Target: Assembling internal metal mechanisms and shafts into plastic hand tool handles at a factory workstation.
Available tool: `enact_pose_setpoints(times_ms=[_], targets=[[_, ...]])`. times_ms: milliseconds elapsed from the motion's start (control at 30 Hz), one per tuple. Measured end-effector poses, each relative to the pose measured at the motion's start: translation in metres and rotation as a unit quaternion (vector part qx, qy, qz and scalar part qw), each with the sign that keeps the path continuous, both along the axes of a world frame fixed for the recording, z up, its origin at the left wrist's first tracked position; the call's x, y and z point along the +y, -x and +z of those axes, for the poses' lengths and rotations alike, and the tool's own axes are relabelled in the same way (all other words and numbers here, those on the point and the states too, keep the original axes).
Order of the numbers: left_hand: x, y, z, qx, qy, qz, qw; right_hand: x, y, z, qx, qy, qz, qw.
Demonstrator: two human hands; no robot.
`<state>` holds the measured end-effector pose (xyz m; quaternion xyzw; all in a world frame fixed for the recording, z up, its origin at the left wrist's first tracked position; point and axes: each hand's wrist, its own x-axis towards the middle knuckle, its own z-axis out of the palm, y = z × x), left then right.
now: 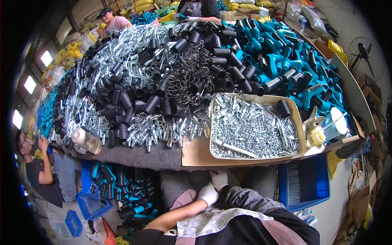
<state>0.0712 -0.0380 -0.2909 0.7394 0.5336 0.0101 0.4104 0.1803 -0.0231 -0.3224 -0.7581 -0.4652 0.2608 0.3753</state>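
Note:
Both my hands wear white gloves and sit low over my lap, just under the front edge of the table [196,153]. My left hand [208,194] is curled closed on a bare forearm. My right hand [220,179], on a patterned sleeve, touches it from above; I see nothing in either. Straight ahead on the table stands a beige tray [300,122] full of small silver metal fittings [253,130], with one black tube [283,108] lying in its far corner.
The table is heaped with silver fittings [122,61], black tubes [122,106], dark springs [185,81] and teal handles [286,53]. A plastic bottle [87,141] lies left, a white jug [330,124] right. Blue crates [304,183] stand below. Other people work at left [38,167] and far side [112,20].

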Motion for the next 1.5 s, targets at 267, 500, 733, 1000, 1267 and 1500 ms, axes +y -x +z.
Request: enact_pose_setpoints(times_ms=[267, 500, 733, 1000, 1267, 1500], targets=[[0.008, 0.008, -0.008, 0.045, 0.023, -0.007, 0.999, 0.005, 0.002, -0.001, -0.232, 0.187, 0.191, 0.935], [0.026, -0.021, 0.039, -0.016, 0.078, -0.023, 0.997, 0.010, -0.047, -0.065, -0.215, -0.023, 0.106, 0.971], [0.037, 0.086, 0.174, -0.106, -0.052, -0.127, 0.985, -0.036, -0.066, 0.042, 0.449, 0.018, -0.078, 0.890], [-0.008, 0.248, 0.354, -0.071, -0.290, 0.067, 0.952, -0.066, -0.107, -0.009, 0.557, 0.043, -0.008, 0.829], [-0.034, 0.294, 0.300, 0.071, -0.267, 0.108, 0.955, -0.067, -0.077, 0.017, 0.515, 0.096, -0.030, 0.851], [-0.020, 0.305, 0.223, 0.334, -0.250, 0.036, 0.908, -0.071, -0.086, 0.018, 0.481, 0.118, -0.031, 0.868]])
